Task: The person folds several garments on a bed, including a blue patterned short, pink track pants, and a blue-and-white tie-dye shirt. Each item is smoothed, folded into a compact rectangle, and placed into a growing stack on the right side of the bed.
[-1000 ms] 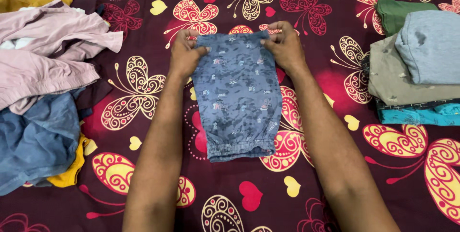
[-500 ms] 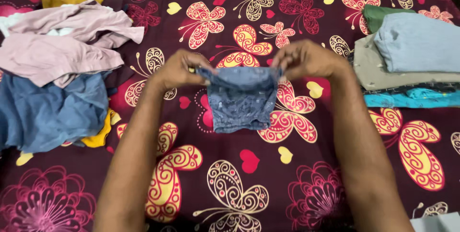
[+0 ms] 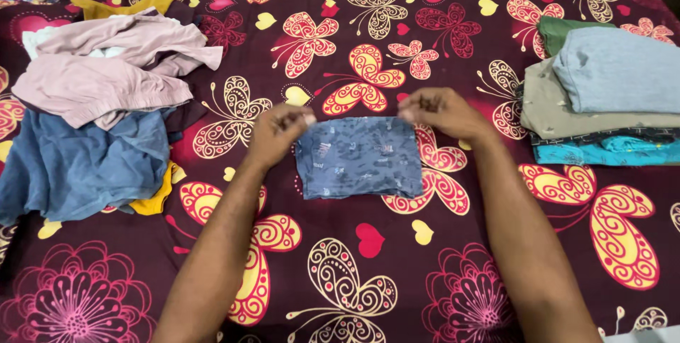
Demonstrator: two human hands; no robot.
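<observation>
Two hands at far corners of folded blue shorts (image 3: 359, 157): left hand (image 3: 278, 133) fingers pinch far left corner, right hand (image 3: 440, 111) fingers pinch far right corner. Shorts: denim-blue, faded printed pattern, folded to small rectangle, lying flat mid-bed on maroon butterfly bedsheet (image 3: 368, 258). Loose clothes heap (image 3: 92, 116) well left; folded stack (image 3: 602, 99) well right.

A single head-worn camera looks steeply down and forward over the bed (image 3: 368, 272), close enough that both forearms enter from the bottom edge. The loose clothes (image 3: 92, 123) fill the upper left of the frame, the folded stack (image 3: 602, 95) the upper right.
</observation>
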